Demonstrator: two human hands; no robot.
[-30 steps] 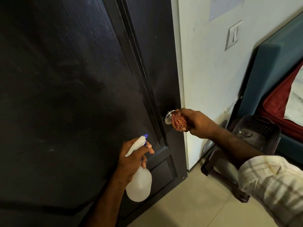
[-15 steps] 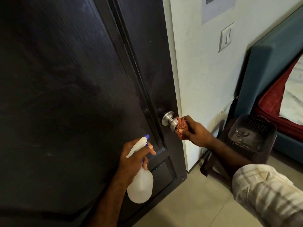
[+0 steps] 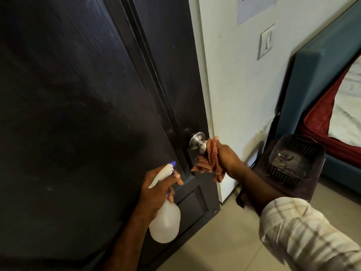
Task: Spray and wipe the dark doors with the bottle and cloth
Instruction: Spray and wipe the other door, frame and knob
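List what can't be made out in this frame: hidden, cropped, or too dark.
- Spray bottle fill level: head view, the white plastic hides it.
- Right hand fingertips: head view, behind the cloth at the doorknob.
- Paper on the wall: cut off by the top edge.
- Door wetness or streaks: too dark and blurred.
- Basket contents: too dim.

The tall dark wooden door (image 3: 78, 114) fills the nine o'clock half of the view. Its round brushed-metal knob (image 3: 197, 141) sits near the centre, by the door's three o'clock edge. The checked orange cloth (image 3: 210, 160), gripped by the right hand (image 3: 226, 156), touches the knob from its three o'clock side. At seven o'clock of the knob, in front of the door, the left hand (image 3: 156, 192) holds the white plastic spray bottle (image 3: 165, 220). The pale plaster wall (image 3: 234, 85) lies at three o'clock of the door, and the dark slatted plastic basket (image 3: 297, 159) stands before the wall, further toward three o'clock.
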